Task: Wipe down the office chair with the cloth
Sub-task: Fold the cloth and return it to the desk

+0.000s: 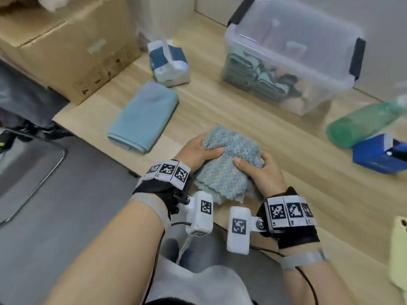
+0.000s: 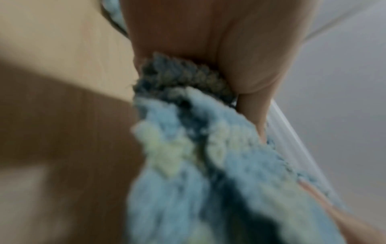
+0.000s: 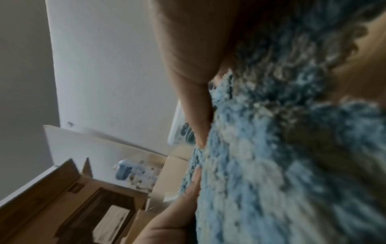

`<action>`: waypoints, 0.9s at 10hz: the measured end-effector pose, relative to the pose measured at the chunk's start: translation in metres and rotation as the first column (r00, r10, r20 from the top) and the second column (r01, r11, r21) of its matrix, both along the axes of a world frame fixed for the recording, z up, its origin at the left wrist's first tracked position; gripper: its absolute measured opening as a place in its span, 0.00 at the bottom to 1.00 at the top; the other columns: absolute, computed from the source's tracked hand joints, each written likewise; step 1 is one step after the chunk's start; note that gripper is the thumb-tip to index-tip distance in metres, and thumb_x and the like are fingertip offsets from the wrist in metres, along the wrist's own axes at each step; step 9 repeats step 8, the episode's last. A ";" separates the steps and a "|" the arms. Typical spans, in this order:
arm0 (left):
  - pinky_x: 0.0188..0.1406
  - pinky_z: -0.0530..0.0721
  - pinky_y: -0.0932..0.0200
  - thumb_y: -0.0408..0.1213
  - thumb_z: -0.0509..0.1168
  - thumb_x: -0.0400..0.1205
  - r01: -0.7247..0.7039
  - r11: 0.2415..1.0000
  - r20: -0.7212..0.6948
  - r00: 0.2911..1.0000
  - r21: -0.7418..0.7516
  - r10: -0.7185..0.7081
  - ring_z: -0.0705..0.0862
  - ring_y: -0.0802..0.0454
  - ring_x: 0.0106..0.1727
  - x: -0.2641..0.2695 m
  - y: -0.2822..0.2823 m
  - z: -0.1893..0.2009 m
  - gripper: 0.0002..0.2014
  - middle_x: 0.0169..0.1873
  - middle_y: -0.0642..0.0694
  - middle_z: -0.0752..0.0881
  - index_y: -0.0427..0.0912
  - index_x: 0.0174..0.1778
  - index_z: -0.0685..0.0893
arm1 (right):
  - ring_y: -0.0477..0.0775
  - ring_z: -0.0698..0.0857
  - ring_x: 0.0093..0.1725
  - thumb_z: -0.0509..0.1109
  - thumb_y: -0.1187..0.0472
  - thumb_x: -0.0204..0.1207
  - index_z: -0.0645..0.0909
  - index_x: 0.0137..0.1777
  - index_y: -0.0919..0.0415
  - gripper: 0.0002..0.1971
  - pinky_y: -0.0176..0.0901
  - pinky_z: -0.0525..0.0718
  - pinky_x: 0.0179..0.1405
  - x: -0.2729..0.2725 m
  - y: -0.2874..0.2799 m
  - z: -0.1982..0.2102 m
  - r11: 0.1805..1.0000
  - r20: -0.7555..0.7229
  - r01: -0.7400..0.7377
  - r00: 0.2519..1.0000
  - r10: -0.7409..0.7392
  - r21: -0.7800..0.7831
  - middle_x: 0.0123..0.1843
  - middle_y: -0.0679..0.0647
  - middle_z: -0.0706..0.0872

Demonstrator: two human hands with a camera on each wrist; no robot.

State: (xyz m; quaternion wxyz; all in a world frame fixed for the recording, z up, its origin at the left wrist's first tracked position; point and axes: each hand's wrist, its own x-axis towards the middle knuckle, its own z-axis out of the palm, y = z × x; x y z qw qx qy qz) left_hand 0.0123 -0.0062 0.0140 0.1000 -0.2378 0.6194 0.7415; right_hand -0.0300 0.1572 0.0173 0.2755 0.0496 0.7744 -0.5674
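- Cloth point(image 1: 229, 159), a nubbly blue-and-pale-green piece, was bunched up between both hands over the near edge of the wooden table point(image 1: 275, 137).
- Left hand point(image 1: 198, 151) grasped the cloth's left side, thumb laid across the top and fingers curled under the far edge.
- Right hand point(image 1: 262, 172) grasped the right side, thumb pressed onto the top and fingers wrapped round the far right of the bundle.
- Seen from the left wrist, the cloth point(image 2: 188, 148) was pinched against the palm, though the picture was blurred; seen from the right wrist, it point(image 3: 282, 148) filled the right half of the view.
- A folded light-blue towel point(image 1: 143, 116) lay flat on the table to the far left of the hands.
- Beyond the towel sat a tissue pack point(image 1: 168, 62), and left of that a cardboard box point(image 1: 66, 47).
- A clear lidded storage bin point(image 1: 290, 53) holding fabrics stood at the far right.
- A green bottle point(image 1: 363, 122) lay tilted at the right, its base against a blue box point(image 1: 381, 157).
- A grey seat-like surface with a metal rail point(image 1: 28, 168) showed at the near left, too blurred to say whether it was the chair.
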 end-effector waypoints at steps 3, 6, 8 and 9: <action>0.59 0.83 0.41 0.38 0.73 0.73 0.276 0.930 0.339 0.923 -0.244 -0.185 0.86 0.39 0.53 -0.033 0.012 -0.026 0.14 0.52 0.38 0.87 0.38 0.51 0.83 | 0.48 0.80 0.45 0.79 0.51 0.65 0.72 0.52 0.51 0.21 0.40 0.76 0.46 -0.013 0.030 -0.022 0.958 0.036 0.011 0.999 -0.023 0.288 0.45 0.44 0.79; 0.42 0.83 0.54 0.43 0.74 0.72 0.451 0.856 0.472 0.830 -0.253 -0.298 0.85 0.44 0.43 -0.035 0.000 -0.017 0.11 0.42 0.43 0.87 0.41 0.42 0.83 | 0.53 0.77 0.61 0.75 0.50 0.68 0.74 0.65 0.49 0.26 0.57 0.74 0.68 -0.021 0.023 0.022 0.890 -0.253 0.228 0.958 -0.133 0.395 0.57 0.51 0.79; 0.48 0.84 0.50 0.50 0.74 0.70 0.345 0.916 0.517 0.832 -0.203 -0.199 0.84 0.41 0.39 -0.029 -0.003 -0.016 0.19 0.34 0.40 0.86 0.36 0.30 0.81 | 0.45 0.81 0.46 0.69 0.63 0.72 0.79 0.52 0.52 0.10 0.32 0.78 0.46 -0.013 0.030 0.151 0.933 -0.670 0.337 0.664 -0.332 -0.129 0.44 0.47 0.82; 0.48 0.84 0.50 0.50 0.74 0.70 0.345 0.916 0.517 0.832 -0.203 -0.199 0.84 0.41 0.39 -0.029 -0.003 -0.016 0.19 0.34 0.40 0.86 0.36 0.30 0.81 | 0.45 0.81 0.46 0.69 0.63 0.72 0.79 0.52 0.52 0.10 0.32 0.78 0.46 -0.013 0.030 0.151 0.933 -0.670 0.337 0.664 -0.332 -0.129 0.44 0.47 0.82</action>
